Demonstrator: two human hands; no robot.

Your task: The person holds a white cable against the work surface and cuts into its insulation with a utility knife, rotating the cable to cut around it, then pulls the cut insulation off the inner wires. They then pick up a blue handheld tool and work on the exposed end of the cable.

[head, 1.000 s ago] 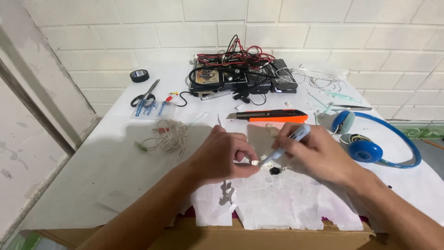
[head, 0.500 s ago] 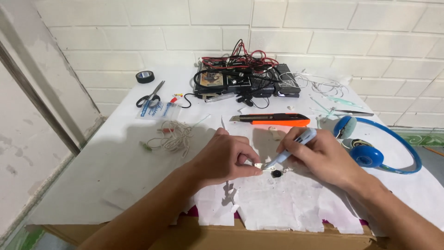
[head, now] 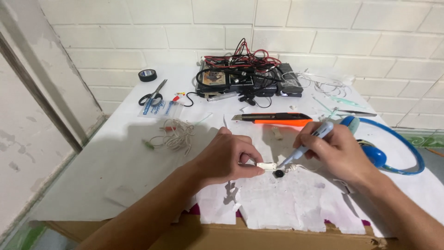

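Just below the orange knife (head: 273,119), left hand (head: 226,157) pinches a small white part (head: 267,165); right hand (head: 340,150) grips a pen-like tool (head: 307,143), tip touching it (work apparently midway).

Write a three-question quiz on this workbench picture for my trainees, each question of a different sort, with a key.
1. True or false: the right hand holds a pen-shaped tool with its tip down by a small black part.
2. What does the left hand pinch? A) scissors B) a small white piece C) tape
3. Fill in: the blue headphones lie to the person's ____.

Key
1. True
2. B, the small white piece
3. Right
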